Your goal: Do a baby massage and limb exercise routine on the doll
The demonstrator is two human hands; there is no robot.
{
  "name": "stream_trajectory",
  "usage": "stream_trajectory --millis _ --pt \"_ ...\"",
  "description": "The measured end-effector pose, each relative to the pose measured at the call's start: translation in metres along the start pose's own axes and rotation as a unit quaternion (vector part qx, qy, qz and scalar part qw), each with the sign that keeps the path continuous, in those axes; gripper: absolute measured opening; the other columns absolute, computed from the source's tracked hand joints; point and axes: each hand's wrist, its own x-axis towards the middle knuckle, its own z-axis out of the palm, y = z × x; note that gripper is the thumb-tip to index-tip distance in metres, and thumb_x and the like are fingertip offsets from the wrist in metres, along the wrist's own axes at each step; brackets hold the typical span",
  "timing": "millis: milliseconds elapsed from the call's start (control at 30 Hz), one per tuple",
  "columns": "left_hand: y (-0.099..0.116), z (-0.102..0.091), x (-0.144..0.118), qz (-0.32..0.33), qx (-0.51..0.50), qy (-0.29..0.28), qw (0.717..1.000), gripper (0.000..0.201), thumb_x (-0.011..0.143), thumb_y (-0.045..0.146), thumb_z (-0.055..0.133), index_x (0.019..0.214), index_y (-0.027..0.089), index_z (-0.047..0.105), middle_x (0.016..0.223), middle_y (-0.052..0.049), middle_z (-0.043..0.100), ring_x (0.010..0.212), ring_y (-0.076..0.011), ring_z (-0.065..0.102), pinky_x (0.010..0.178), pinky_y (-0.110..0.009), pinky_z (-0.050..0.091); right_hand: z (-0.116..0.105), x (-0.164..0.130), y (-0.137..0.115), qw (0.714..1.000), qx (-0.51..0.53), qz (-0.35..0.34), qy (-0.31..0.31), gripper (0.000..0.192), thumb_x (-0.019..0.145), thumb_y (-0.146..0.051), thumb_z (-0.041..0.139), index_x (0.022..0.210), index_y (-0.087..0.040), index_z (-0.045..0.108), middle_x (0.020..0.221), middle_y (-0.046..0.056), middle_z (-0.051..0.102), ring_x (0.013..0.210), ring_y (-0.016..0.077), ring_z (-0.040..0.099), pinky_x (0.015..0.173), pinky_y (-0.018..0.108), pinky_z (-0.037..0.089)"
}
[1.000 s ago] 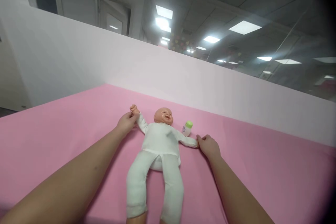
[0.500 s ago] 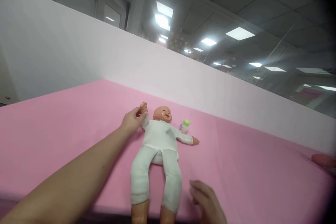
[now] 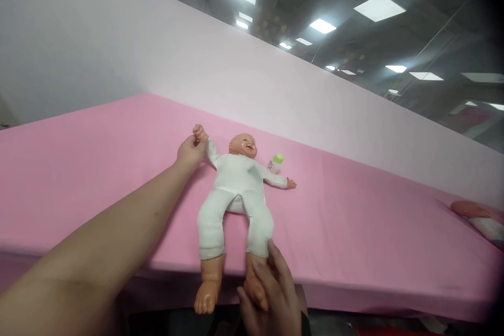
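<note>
A baby doll (image 3: pixel 240 173) in a white top and trousers lies on its back on the pink bed cover, its bare feet past the front edge. My left hand (image 3: pixel 191 151) is closed around the doll's wrist on the left, and the small fist shows above my fingers. Around the doll's foot at the lower right, my right hand (image 3: pixel 275 294) has its thumb on one side and its fingers along the other, partly covering foot and ankle. A small bottle with a green cap (image 3: pixel 276 163) lies beside the doll's outstretched arm on the right.
The pink cover (image 3: pixel 354 220) spreads widely to both sides and drops over the front edge. Behind it stands a white partition (image 3: pixel 220 84). At the far right edge lies part of another doll-like object (image 3: pixel 470 209), cut off by the picture's border.
My right hand has come from beside the doll's leg to its foot. My left hand has drawn the doll's arm outward to the left. The view has tilted down, showing both feet.
</note>
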Motion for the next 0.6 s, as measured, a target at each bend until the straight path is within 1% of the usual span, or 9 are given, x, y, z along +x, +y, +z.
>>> stream_trajectory --millis 100,200,233,267,300,367,433,500,600 --pt "0.012 0.002 -0.010 0.075 0.008 -0.050 0.996 0.038 0.094 0.053 0.062 0.114 0.021 0.067 0.110 -0.010 0.076 0.098 -0.0273 0.072 0.086 -0.039 0.056 -0.008 0.030 0.008 0.997 0.040 -0.010 0.069 0.051 0.089 -0.015 0.070 0.138 -0.020 0.056 0.154 0.019 0.053 0.135 0.0364 0.060 0.094 0.050 0.066" --pt "0.030 0.006 -0.028 0.136 0.082 -0.103 0.982 0.037 0.096 0.052 0.060 0.119 0.024 0.066 0.114 -0.008 0.076 0.099 -0.0263 0.071 0.086 -0.038 0.054 -0.006 0.068 0.019 0.998 0.043 -0.021 0.045 0.037 0.093 -0.020 0.070 0.129 -0.020 0.061 0.154 0.019 0.053 0.137 0.0369 0.058 0.103 0.056 0.060" --pt "0.035 0.007 -0.035 0.155 0.123 -0.128 0.972 0.037 0.096 0.052 0.059 0.120 0.025 0.066 0.112 -0.007 0.076 0.097 -0.0265 0.071 0.085 -0.038 0.054 -0.003 0.081 0.024 0.998 0.041 -0.031 0.044 0.035 0.093 -0.021 0.072 0.126 -0.021 0.062 0.150 0.018 0.057 0.138 0.0371 0.058 0.106 0.058 0.058" --pt "0.041 0.008 -0.041 0.180 0.167 -0.156 0.957 0.037 0.096 0.052 0.058 0.122 0.027 0.066 0.111 -0.007 0.077 0.096 -0.0270 0.071 0.084 -0.039 0.053 0.000 0.093 0.030 0.998 0.040 -0.038 0.026 0.035 0.093 -0.023 0.073 0.126 -0.021 0.063 0.147 0.017 0.060 0.139 0.0371 0.057 0.108 0.059 0.056" --pt "0.045 0.010 -0.047 0.212 0.208 -0.184 0.937 0.038 0.097 0.052 0.058 0.125 0.028 0.067 0.112 -0.007 0.077 0.098 -0.0279 0.070 0.086 -0.040 0.053 0.005 0.104 0.037 0.999 0.036 -0.035 0.022 0.034 0.093 -0.024 0.073 0.126 -0.022 0.064 0.146 0.016 0.062 0.138 0.0360 0.059 0.109 0.058 0.056" --pt "0.052 0.014 -0.056 0.282 0.274 -0.230 0.891 0.039 0.099 0.050 0.055 0.130 0.029 0.068 0.121 -0.007 0.075 0.110 -0.0304 0.068 0.094 -0.043 0.050 0.015 0.124 0.049 0.999 0.034 -0.013 0.019 0.031 0.094 -0.026 0.072 0.125 -0.023 0.066 0.146 0.014 0.064 0.136 0.0336 0.061 0.110 0.054 0.056" --pt "0.054 0.019 -0.061 0.329 0.316 -0.251 0.854 0.041 0.102 0.048 0.049 0.133 0.029 0.068 0.130 -0.008 0.073 0.120 -0.0324 0.064 0.101 -0.045 0.047 0.026 0.139 0.058 0.999 0.037 0.021 0.004 0.031 0.094 -0.029 0.072 0.124 -0.023 0.068 0.145 0.012 0.065 0.134 0.0321 0.063 0.111 0.052 0.056" --pt "0.053 0.022 -0.063 0.347 0.343 -0.253 0.836 0.044 0.104 0.048 0.044 0.136 0.028 0.067 0.134 -0.010 0.071 0.124 -0.0336 0.062 0.103 -0.047 0.046 0.035 0.150 0.064 0.996 0.048 0.066 -0.040 0.033 0.092 -0.032 0.073 0.124 -0.024 0.071 0.143 0.011 0.067 0.131 0.0318 0.065 0.109 0.050 0.057" --pt "0.050 0.025 -0.063 0.353 0.371 -0.254 0.821 0.044 0.104 0.047 0.044 0.138 0.029 0.067 0.134 -0.011 0.070 0.121 -0.0340 0.062 0.103 -0.049 0.045 0.048 0.158 0.065 0.982 0.077 0.134 -0.109 0.034 0.089 -0.032 0.074 0.121 -0.023 0.074 0.144 0.010 0.067 0.130 0.0319 0.066 0.106 0.049 0.058"
